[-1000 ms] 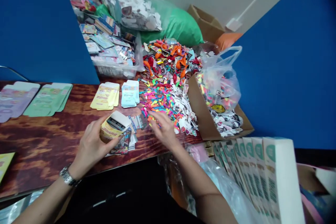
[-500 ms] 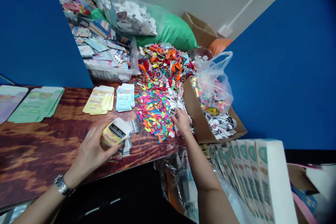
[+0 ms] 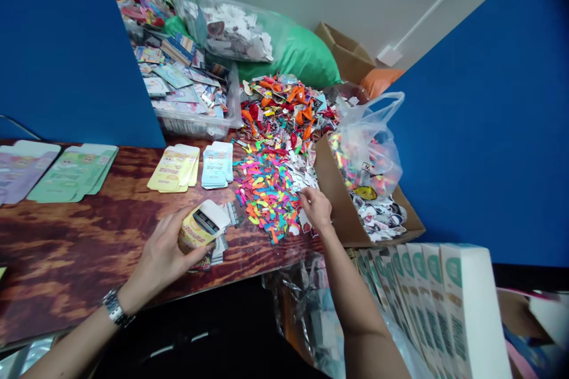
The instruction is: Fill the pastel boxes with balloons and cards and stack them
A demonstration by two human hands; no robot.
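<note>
My left hand (image 3: 162,257) is wrapped round a small yellow box (image 3: 198,231) with its white flap open, held just above the wooden table (image 3: 66,249). A few cards (image 3: 224,231) lie under and beside it. My right hand (image 3: 316,208) rests with fingers curled in a pinch on the white printed cut-outs (image 3: 306,180) at the right edge of a heap of bright little balloons (image 3: 265,186). What it pinches is too small to name.
Flat box blanks lie in stacks: yellow (image 3: 173,169), blue (image 3: 217,164), green (image 3: 73,172), purple (image 3: 22,166). A cardboard box (image 3: 338,201) with a plastic bag (image 3: 367,148) stands right. A clear bin of cards (image 3: 186,95), a green sack (image 3: 297,53) and boxed packs (image 3: 435,302) surround.
My right hand has gone from the table beside the box to the right, over the balloon heap, and now sits on the white cut-outs. My left hand keeps the yellow box.
</note>
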